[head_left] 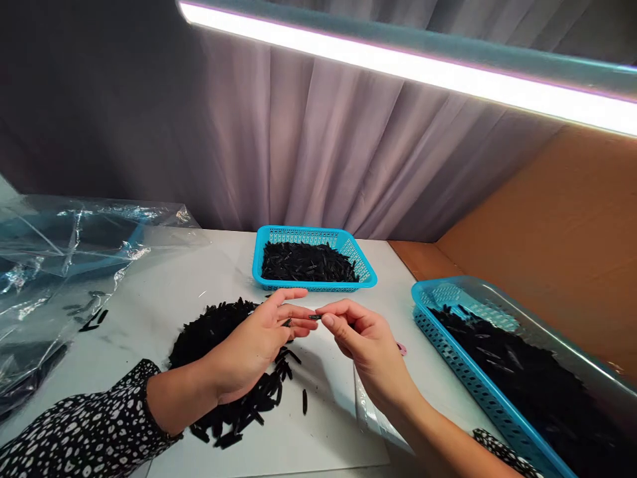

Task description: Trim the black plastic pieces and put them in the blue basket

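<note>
Over the white table, my right hand (pixel 365 342) is closed, with thumb and forefinger pinching a small black strip-shaped piece (pixel 314 317). My left hand (pixel 266 338) is open, its fingers stretched out toward the right hand, fingertips near that piece. A second dark bit (pixel 287 322) shows among the left fingers; whether it is gripped there is hard to see. Below and behind my left hand lies a pile of similar black pieces (pixel 213 332), partly hidden by the hand and forearm. One loose black piece (pixel 304 401) rests apart, right of the pile.
A blue plastic basket (pixel 365 275) of black pieces stands at the back. Another, larger blue basket (pixel 462 392) with black pieces is at right. Clear plastic bags (pixel 94 245) cover the left side. A bright tube light (pixel 398 66) hangs above, before a grey curtain (pixel 318 146).
</note>
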Available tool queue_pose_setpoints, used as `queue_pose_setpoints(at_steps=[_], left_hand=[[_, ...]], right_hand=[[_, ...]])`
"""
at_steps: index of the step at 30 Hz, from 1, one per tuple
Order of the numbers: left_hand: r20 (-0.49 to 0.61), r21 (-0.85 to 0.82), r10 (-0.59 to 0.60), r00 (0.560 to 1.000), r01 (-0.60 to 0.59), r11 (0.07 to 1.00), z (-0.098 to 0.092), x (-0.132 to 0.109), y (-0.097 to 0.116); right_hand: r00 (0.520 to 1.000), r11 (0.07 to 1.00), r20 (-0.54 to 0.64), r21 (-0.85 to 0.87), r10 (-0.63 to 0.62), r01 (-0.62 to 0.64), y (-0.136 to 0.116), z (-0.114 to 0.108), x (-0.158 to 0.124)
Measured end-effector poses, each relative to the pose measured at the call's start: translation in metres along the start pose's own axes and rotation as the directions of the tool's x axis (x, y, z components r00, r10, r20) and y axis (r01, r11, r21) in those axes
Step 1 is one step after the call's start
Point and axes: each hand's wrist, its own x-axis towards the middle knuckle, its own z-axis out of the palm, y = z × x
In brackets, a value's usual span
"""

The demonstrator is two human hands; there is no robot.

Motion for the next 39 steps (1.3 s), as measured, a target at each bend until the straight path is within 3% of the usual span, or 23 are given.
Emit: queue_pose_setpoints(at_steps=[8,11,15,17,20,23,27,33,39], left_hand=[[0.057,-0.132,0.046,0.997,-0.038,0.99,-0.0031,0.0018,-0.0059],[0.04,-0.084,0.065,0.997,-0.061,0.995,-0.0033,0.0037,-0.0064],[0.045,0.003,0.103,0.994,-0.104,0.995,-0.0025,0.0049,-0.006],[0.044,0.039,0.126,0.991,-0.128,0.991,-0.0017,0.0046,-0.0057],[0.041,0.133,0.113,0.993,-0.117,0.984,0.0,0.0034,-0.0049],[0.056,0.177,0.088,0.995,-0.097,0.979,0.0011,0.0023,-0.0041],[0.094,0.178,0.079,0.992,-0.095,0.979,-0.001,0.0024,-0.0033],[-0.077,0.181,0.191,0.978,-0.175,0.968,-0.0045,0.0039,0.0014],[-0.073,0.032,0.114,0.991,-0.112,0.993,-0.0039,0.0046,0.0035]], right_hand=[[0.998,0.998,-0.012,-0.002,-0.061,0.061,-0.0036,0.002,-0.0018],[0.999,0.983,-0.002,0.178,0.039,-0.038,-0.0047,0.0026,-0.0006],[0.976,0.884,0.122,0.417,0.179,-0.214,-0.0068,0.0022,0.0013],[0.975,0.918,0.133,0.336,0.176,-0.211,-0.0072,0.0025,0.001],[0.993,0.996,0.085,0.039,0.077,-0.08,-0.0065,0.0041,-0.0015],[0.994,0.99,0.11,-0.136,-0.006,0.022,-0.0052,0.005,-0.0038],[0.995,0.985,0.056,-0.147,-0.079,0.086,-0.0049,0.0024,-0.0042],[0.986,0.977,-0.033,-0.14,-0.164,0.158,-0.0065,-0.0002,-0.006],[0.998,0.998,-0.037,-0.015,-0.059,0.059,-0.0057,0.0012,-0.0064]])
